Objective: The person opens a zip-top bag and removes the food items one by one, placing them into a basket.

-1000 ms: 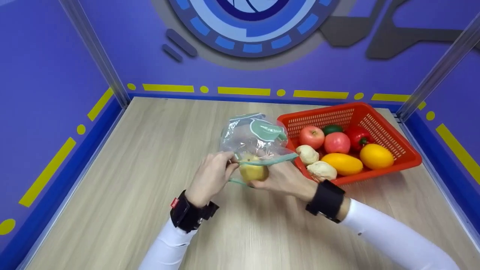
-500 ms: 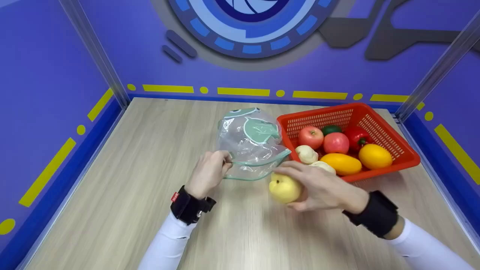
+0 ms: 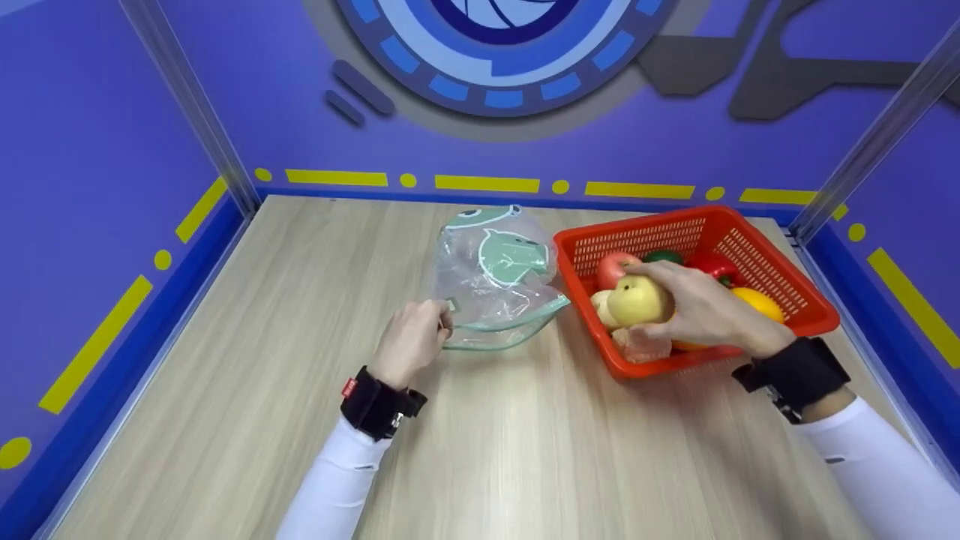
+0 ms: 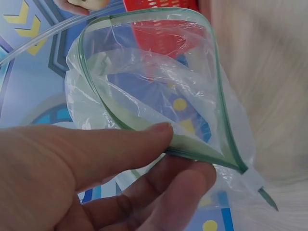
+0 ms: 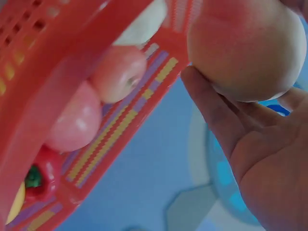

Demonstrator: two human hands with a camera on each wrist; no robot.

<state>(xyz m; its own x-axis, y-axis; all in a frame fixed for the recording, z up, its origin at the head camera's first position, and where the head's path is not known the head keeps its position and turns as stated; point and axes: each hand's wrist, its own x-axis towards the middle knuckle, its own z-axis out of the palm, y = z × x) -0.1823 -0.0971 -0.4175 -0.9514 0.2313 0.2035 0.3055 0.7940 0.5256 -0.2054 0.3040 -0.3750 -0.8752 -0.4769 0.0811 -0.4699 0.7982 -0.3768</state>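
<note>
In the head view my left hand [image 3: 409,337] pinches the left corner of a clear zip bag [image 3: 487,300] with green fish-like prints. The left wrist view shows thumb and fingers on the green zip rim [image 4: 221,96], and the bag's mouth gapes. My right hand [image 3: 697,307] holds a pale yellow fruit [image 3: 636,301] over the left part of a red plastic basket [image 3: 637,375]. That fruit has a small dark spot, and a reddish blush in the right wrist view; its exact kind is unclear.
Inside the basket lie pinkish-red apples [image 5: 120,72], a red bell pepper [image 5: 43,173], an orange-yellow fruit [image 3: 761,304], a dark green item [image 3: 664,256] and pale knobbly items [image 3: 602,307]. Blue-purple panels [image 3: 480,157] enclose the wooden table [image 3: 337,247].
My right hand has drawn the yellow fruit out from the bag's mouth and carried it right, over the basket. The left hand keeps its hold on the bag, which has settled slightly leftward.
</note>
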